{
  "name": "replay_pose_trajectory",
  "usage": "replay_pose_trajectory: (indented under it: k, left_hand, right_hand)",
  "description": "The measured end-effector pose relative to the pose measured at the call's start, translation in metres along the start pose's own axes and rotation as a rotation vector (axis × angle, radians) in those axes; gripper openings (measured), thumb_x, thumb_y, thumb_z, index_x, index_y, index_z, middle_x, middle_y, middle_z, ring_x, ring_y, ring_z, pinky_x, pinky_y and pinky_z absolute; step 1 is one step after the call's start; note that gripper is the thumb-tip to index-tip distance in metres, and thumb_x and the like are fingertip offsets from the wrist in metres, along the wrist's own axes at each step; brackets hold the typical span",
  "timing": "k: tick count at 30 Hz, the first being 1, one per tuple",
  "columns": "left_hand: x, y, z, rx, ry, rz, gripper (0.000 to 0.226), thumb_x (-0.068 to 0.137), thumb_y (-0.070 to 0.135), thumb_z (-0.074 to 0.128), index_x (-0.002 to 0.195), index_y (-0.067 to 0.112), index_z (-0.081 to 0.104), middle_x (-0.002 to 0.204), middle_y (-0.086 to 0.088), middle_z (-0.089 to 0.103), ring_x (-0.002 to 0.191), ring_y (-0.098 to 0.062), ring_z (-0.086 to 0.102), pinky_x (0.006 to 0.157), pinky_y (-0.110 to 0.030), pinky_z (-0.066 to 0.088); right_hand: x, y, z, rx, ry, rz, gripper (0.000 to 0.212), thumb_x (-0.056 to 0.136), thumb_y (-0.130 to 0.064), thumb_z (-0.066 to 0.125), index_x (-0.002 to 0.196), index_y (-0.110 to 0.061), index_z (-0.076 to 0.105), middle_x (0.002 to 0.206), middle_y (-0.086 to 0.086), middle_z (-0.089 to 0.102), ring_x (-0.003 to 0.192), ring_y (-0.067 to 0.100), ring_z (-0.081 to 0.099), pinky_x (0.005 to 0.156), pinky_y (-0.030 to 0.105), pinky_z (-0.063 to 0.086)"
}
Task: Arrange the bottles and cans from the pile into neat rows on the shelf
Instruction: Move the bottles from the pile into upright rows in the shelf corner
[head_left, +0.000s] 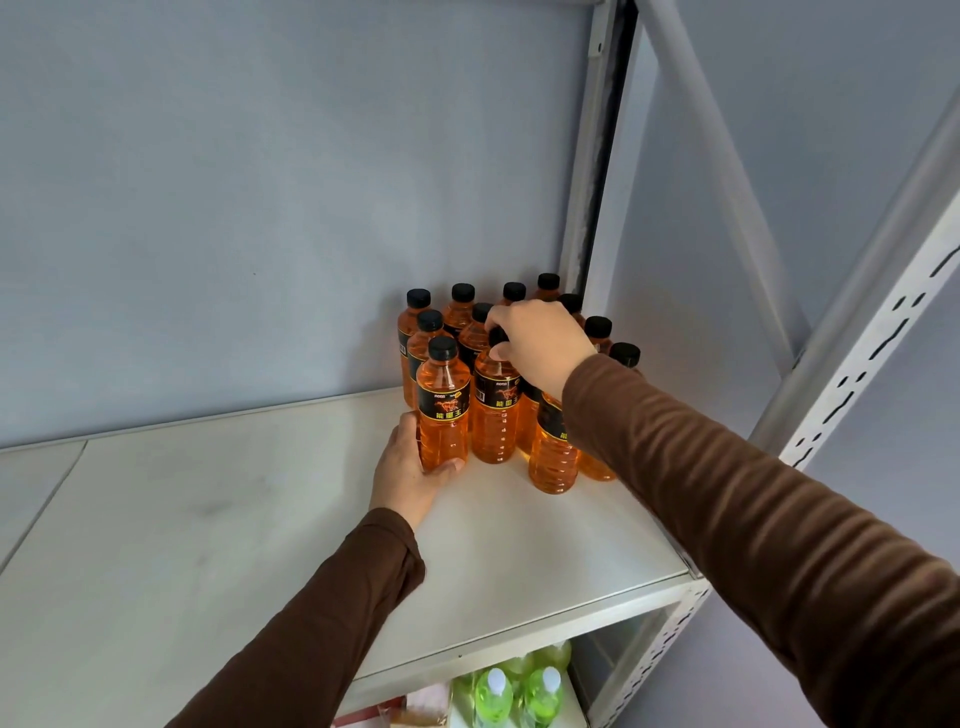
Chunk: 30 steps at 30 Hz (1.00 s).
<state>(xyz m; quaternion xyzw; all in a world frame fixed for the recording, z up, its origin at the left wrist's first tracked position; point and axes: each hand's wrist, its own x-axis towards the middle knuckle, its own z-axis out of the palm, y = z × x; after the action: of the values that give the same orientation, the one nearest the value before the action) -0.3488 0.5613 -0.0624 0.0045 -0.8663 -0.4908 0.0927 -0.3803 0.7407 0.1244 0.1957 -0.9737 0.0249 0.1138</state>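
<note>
So the shelf already has a block of orange bottles packed in its back right corner, rows mostly straight; I can't see any pile. Left hand wraps the base of the front-left bottle, and right hand pinches the cap of its neighbour.

Orange bottles: clear glossy plastic, black ribbed caps. Shelf: smooth matt pale board. Uprights: painted perforated metal. Sleeves: brown ribbed cloth.
</note>
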Motion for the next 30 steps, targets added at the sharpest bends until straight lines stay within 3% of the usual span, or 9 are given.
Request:
replay_pose_trajectory:
  k: [11,17,23,30]
  left_hand:
    - [-0.007,0.008,-0.01,0.04,-0.058,-0.003,0.069,0.079,0.041,0.08,0.135,0.032,0.04,0.137,0.004,0.055,0.123,-0.019,0.056,0.105,-0.045,0.048]
    - [-0.021,0.016,-0.044,0.25,-0.031,0.063,0.072,0.084,0.035,0.076,0.145,0.027,0.038,0.147,0.001,0.045,0.134,-0.019,0.044,0.11,-0.036,0.04]
    - [-0.052,0.023,-0.099,0.448,-0.002,0.111,0.07,0.085,0.036,0.074,0.146,0.024,0.041,0.145,0.002,0.044,0.132,-0.016,0.04,0.109,-0.027,0.031]
    - [-0.109,0.003,-0.175,0.645,0.096,0.095,0.066,0.085,0.036,0.073,0.143,0.023,0.045,0.142,0.003,0.048,0.128,-0.018,0.041,0.104,-0.027,0.033]
  right_hand:
    - [-0.011,0.004,-0.003,0.071,0.018,0.002,0.043,0.098,-0.03,0.056,0.139,-0.018,0.052,0.133,0.011,0.058,0.115,0.028,0.059,0.095,0.04,0.052]
    - [-0.032,0.001,-0.004,0.168,0.23,-0.034,0.041,0.096,-0.034,0.058,0.134,-0.019,0.057,0.132,0.004,0.058,0.115,0.024,0.058,0.093,0.035,0.052]
    - [-0.049,-0.039,0.014,0.231,0.347,-0.224,0.037,0.09,-0.027,0.066,0.126,-0.017,0.064,0.128,0.001,0.059,0.121,0.024,0.047,0.096,0.032,0.043]
    - [-0.066,-0.122,0.049,0.294,0.237,-0.338,0.049,0.089,-0.035,0.066,0.134,-0.017,0.057,0.127,0.002,0.061,0.119,0.023,0.045,0.098,0.033,0.04]
